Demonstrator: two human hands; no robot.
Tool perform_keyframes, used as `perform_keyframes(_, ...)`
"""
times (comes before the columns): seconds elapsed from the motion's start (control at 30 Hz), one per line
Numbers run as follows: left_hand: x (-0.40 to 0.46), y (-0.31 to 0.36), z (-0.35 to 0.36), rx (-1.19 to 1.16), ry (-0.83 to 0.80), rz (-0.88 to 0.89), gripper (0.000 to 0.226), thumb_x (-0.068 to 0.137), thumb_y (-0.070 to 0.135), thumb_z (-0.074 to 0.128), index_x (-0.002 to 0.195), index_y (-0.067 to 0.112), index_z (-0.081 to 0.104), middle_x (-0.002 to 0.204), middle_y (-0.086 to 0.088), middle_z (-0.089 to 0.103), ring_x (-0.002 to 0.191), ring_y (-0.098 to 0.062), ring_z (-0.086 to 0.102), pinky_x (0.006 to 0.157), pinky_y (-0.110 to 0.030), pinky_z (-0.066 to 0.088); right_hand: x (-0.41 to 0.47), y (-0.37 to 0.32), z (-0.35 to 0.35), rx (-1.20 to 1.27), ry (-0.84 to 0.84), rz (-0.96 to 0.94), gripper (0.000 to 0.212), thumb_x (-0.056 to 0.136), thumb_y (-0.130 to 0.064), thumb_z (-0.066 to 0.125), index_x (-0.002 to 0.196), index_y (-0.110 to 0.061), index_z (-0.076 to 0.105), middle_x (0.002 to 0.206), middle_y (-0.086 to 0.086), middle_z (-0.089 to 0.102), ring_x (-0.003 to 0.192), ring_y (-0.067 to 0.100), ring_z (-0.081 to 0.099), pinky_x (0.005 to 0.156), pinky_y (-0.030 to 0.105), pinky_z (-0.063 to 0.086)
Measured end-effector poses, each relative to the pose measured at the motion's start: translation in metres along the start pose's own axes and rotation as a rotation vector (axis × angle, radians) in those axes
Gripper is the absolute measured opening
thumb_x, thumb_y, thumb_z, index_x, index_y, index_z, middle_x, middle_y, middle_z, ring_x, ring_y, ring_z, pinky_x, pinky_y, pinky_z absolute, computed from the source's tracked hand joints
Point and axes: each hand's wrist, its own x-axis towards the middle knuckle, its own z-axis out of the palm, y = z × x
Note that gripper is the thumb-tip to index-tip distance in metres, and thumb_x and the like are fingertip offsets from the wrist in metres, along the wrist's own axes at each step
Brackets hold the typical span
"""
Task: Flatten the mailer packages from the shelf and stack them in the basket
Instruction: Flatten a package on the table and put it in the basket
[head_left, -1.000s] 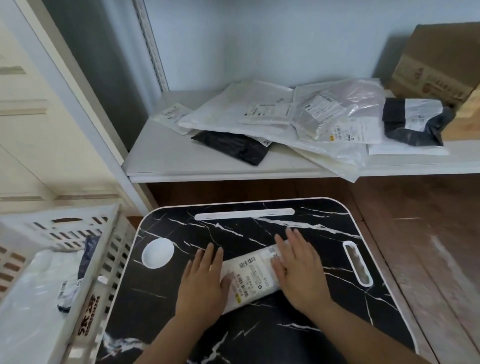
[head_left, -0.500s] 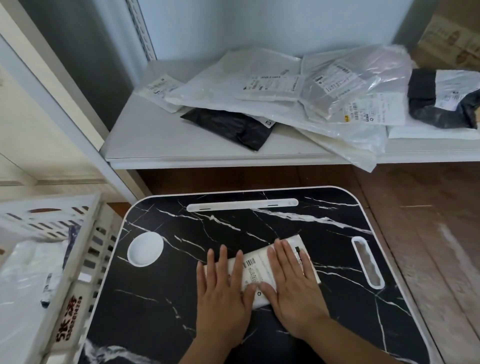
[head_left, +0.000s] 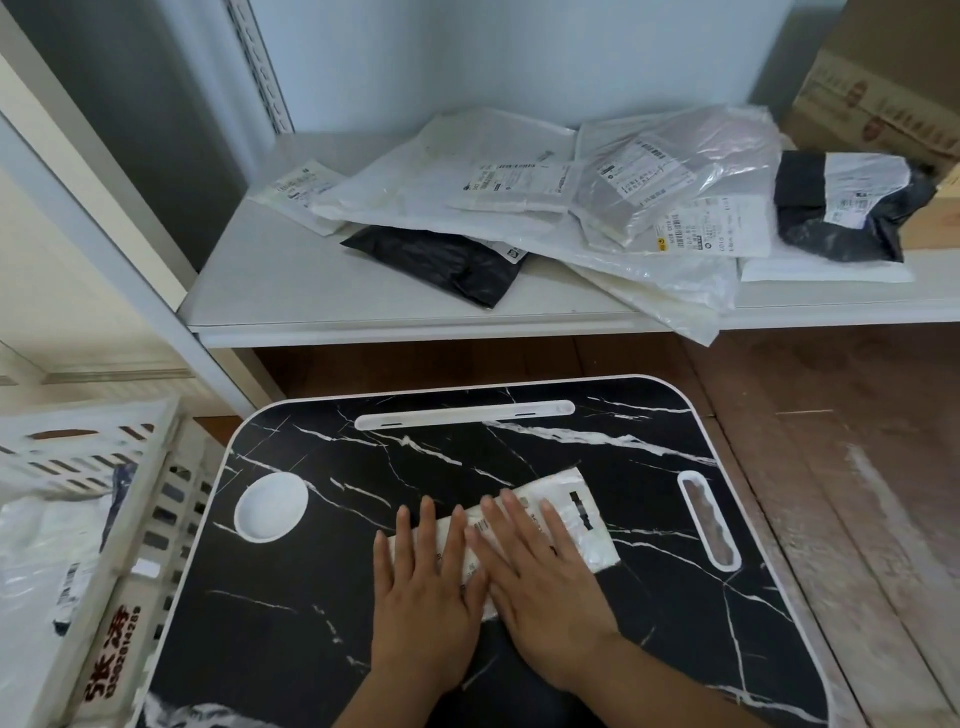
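Over the last second the two hands have slid together along the small white mailer (head_left: 582, 519) on the black marble-patterned worktop (head_left: 322, 597). The left hand (head_left: 423, 587), which was off the packet's left end, now lies across it, and the right hand (head_left: 540, 577) sits just beside it, thumbs nearly touching. Both hands are spread flat, palms down, gripping nothing. The mailer's right end now shows bare and smooth, so the pressing looks close to done for this piece; lifting it toward the basket (head_left: 130, 519) at the left is probably next.

That slatted white basket already holds a white package (head_left: 47, 551). On the white shelf (head_left: 291, 291) beyond the worktop, many mailers wait: a black poly mailer (head_left: 436, 260), a large white one (head_left: 441, 187), a puffy clear bag (head_left: 675, 171) and a crumpled black mailer (head_left: 841, 213), overlapping in a heap. A cardboard box (head_left: 883, 104) stands at the far right. Nothing lies between the worktop and the basket.
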Motion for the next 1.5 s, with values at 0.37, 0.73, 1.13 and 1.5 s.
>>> perform_keyframes(0.37,0.002,-0.001,-0.004,-0.052,-0.154,0.022,0.061,0.098,0.053,0.012,0.146,0.019,0.032,0.147,-0.015,0.041,0.137,-0.033,0.028,0.111,-0.048,0.008,0.0,-0.001,0.001,0.053,-0.147,-0.001,0.054,0.102,-0.039,0.018,0.148,-0.018,0.034,0.158,0.002,0.025,0.145,0.024,0.023,0.108,0.048,0.02)
perform_keyframes(0.73,0.021,-0.031,-0.041,-0.152,-0.26,-0.014,0.083,0.09,0.065,0.037,0.153,0.028,-0.003,0.16,0.002,-0.013,0.146,-0.018,-0.017,0.117,-0.038,-0.01,0.003,0.056,-0.041,0.086,-0.534,0.207,0.098,0.063,-0.086,-0.003,0.137,-0.029,-0.035,0.146,-0.01,-0.043,0.132,0.017,-0.045,0.099,0.047,-0.036)
perform_keyframes(1.13,0.018,-0.024,-0.081,-0.712,-0.314,-0.556,0.061,0.066,0.026,0.086,0.115,0.013,0.053,0.116,-0.003,0.061,0.096,-0.016,0.059,0.081,-0.029,0.048,0.025,0.05,-0.077,0.24,-0.464,0.261,0.064,0.063,-0.064,0.074,0.113,-0.027,0.057,0.106,-0.008,0.054,0.101,0.011,0.048,0.097,0.032,0.04)
perform_keyframes(1.5,0.017,-0.039,-0.147,-1.751,-0.267,-0.6,0.028,0.081,0.0,0.068,0.107,0.008,0.063,0.096,-0.009,0.075,0.09,-0.028,0.071,0.073,-0.046,0.058,0.058,-0.017,-0.128,1.394,-0.332,0.633,0.027,0.077,-0.007,0.077,0.103,-0.006,0.069,0.091,0.008,0.076,0.082,0.023,0.074,0.068,0.034,0.06)
